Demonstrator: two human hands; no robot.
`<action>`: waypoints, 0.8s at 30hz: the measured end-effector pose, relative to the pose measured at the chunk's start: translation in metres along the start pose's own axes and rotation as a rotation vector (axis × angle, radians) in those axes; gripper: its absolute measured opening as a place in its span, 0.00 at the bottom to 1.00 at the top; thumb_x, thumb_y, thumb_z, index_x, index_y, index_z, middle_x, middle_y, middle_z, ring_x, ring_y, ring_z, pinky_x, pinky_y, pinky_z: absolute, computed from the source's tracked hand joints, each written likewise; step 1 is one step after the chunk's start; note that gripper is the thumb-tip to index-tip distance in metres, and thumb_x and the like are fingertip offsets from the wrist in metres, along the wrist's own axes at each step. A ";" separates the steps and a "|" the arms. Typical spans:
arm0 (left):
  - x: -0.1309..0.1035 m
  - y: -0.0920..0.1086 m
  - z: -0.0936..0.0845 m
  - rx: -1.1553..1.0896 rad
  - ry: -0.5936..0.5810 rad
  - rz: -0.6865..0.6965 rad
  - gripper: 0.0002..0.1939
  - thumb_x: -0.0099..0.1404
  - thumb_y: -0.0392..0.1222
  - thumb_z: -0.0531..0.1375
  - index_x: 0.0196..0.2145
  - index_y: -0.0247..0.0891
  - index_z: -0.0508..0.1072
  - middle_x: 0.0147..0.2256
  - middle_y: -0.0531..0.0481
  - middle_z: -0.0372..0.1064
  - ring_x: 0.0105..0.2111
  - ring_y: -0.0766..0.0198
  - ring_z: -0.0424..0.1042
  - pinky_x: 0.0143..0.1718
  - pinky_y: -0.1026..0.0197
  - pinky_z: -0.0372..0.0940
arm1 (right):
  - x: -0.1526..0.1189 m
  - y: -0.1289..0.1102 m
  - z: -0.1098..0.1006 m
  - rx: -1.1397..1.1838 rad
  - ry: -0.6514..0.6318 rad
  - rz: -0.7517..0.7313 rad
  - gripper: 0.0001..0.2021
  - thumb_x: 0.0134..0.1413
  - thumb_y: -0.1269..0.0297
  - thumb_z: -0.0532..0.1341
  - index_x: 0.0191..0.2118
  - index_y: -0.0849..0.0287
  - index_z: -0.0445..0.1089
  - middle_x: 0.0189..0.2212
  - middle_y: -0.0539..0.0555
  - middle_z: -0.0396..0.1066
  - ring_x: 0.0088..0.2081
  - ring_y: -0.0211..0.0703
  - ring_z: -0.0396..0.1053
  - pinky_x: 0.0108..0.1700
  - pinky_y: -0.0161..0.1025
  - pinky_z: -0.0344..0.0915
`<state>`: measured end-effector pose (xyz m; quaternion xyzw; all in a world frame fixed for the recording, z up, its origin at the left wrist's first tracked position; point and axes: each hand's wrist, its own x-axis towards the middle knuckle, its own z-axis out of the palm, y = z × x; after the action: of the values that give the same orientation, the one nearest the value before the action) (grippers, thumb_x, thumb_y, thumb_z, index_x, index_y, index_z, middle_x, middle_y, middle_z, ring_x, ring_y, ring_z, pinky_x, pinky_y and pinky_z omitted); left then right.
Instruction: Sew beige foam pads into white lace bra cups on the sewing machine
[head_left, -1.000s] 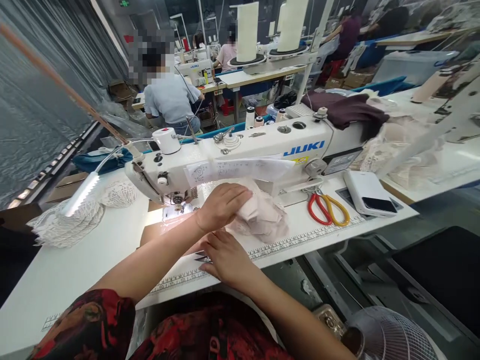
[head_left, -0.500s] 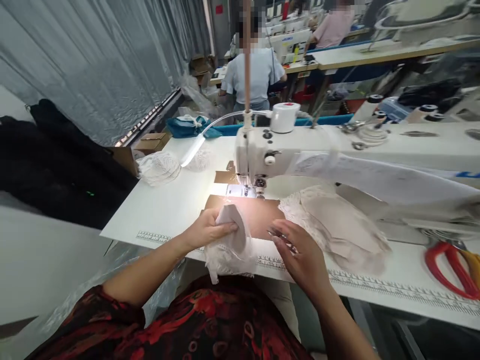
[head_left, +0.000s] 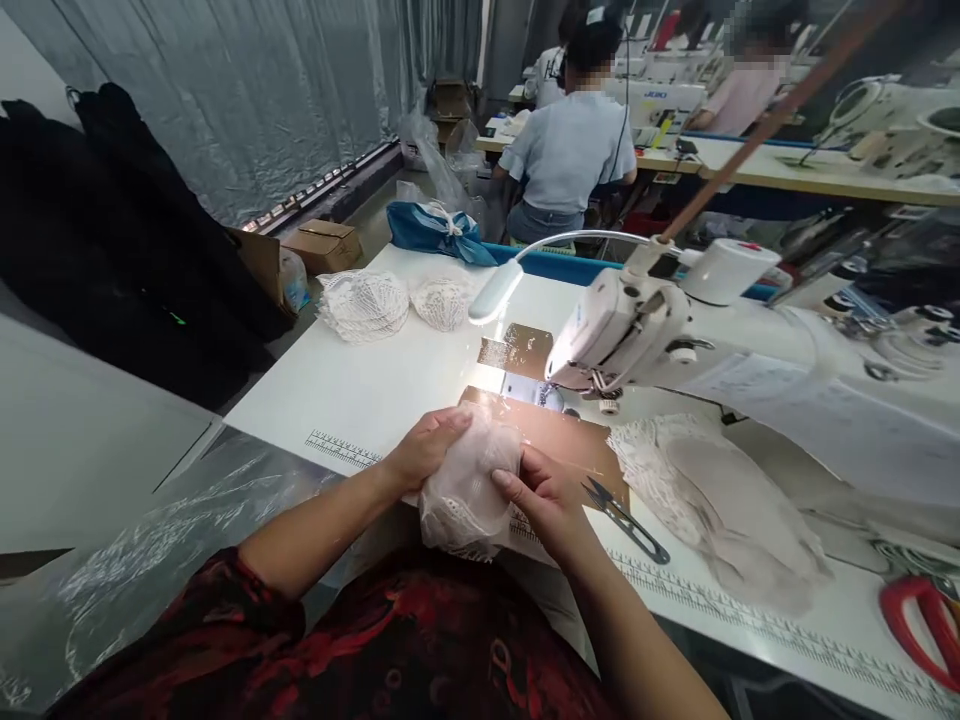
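A pale, sheer lace-edged fabric piece [head_left: 472,480] is stretched between my hands at the table's front edge. My left hand [head_left: 429,450] pinches its upper left side, thumb on top. On the right side, my right hand [head_left: 544,495] grips it between thumb and fingers. Dark thread snips [head_left: 626,520] lie on the table just right of my right hand. Behind the fabric is a brown plate [head_left: 555,435] in front of the sewing machine's needle area [head_left: 592,385]. A pile of similar pale lace-trimmed pieces [head_left: 720,500] rests to the right.
Two stacks of white lace pieces [head_left: 364,305] sit at the table's back left. A lit lamp [head_left: 496,292] hangs over the work area. Red-handled scissors [head_left: 919,625] lie at the far right. Beyond the table a person in light blue [head_left: 562,150] sits with their back turned.
My right hand has put the thread snips down on the table and taken hold of the fabric. The fabric is now spread between both hands. The view has turned left.
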<state>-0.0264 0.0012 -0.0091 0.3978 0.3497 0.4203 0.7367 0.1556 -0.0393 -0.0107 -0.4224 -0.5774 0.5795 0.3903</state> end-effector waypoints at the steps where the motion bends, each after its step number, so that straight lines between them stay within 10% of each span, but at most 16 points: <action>1: 0.002 0.004 -0.008 0.013 0.046 0.051 0.20 0.62 0.56 0.61 0.31 0.32 0.70 0.24 0.53 0.67 0.22 0.69 0.64 0.25 0.67 0.62 | 0.004 -0.001 0.002 0.009 -0.019 0.006 0.14 0.54 0.51 0.61 0.34 0.58 0.68 0.31 0.51 0.69 0.33 0.42 0.66 0.33 0.37 0.63; 7: -0.001 0.055 -0.065 0.235 0.358 0.430 0.20 0.61 0.55 0.63 0.26 0.33 0.70 0.21 0.55 0.63 0.21 0.72 0.61 0.23 0.69 0.58 | 0.039 -0.011 0.003 -0.464 0.098 -0.022 0.14 0.56 0.53 0.57 0.37 0.59 0.71 0.31 0.56 0.71 0.35 0.50 0.68 0.37 0.45 0.66; 12: -0.027 0.083 -0.065 0.497 0.177 0.413 0.24 0.66 0.56 0.57 0.22 0.33 0.67 0.18 0.55 0.60 0.17 0.73 0.57 0.18 0.68 0.50 | 0.057 -0.023 0.012 -0.512 0.106 -0.206 0.27 0.51 0.55 0.64 0.56 0.56 0.64 0.57 0.61 0.63 0.57 0.56 0.60 0.57 0.53 0.58; 18: -0.020 0.053 -0.025 0.861 -0.006 0.611 0.20 0.72 0.49 0.48 0.36 0.35 0.73 0.36 0.44 0.71 0.38 0.61 0.70 0.41 0.59 0.66 | 0.034 -0.034 0.037 0.061 -0.371 0.053 0.17 0.50 0.51 0.66 0.38 0.60 0.72 0.29 0.51 0.71 0.30 0.39 0.67 0.31 0.35 0.65; 24: 0.009 0.011 -0.018 1.487 -0.283 0.525 0.14 0.67 0.43 0.55 0.48 0.37 0.70 0.55 0.41 0.64 0.57 0.51 0.61 0.56 0.48 0.60 | -0.020 -0.020 0.010 0.248 -0.228 0.160 0.20 0.42 0.51 0.69 0.39 0.60 0.73 0.29 0.53 0.73 0.29 0.41 0.69 0.32 0.35 0.67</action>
<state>-0.0413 0.0184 -0.0091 0.9036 0.3363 0.1822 0.1930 0.1522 -0.0609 0.0101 -0.3470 -0.5069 0.7195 0.3240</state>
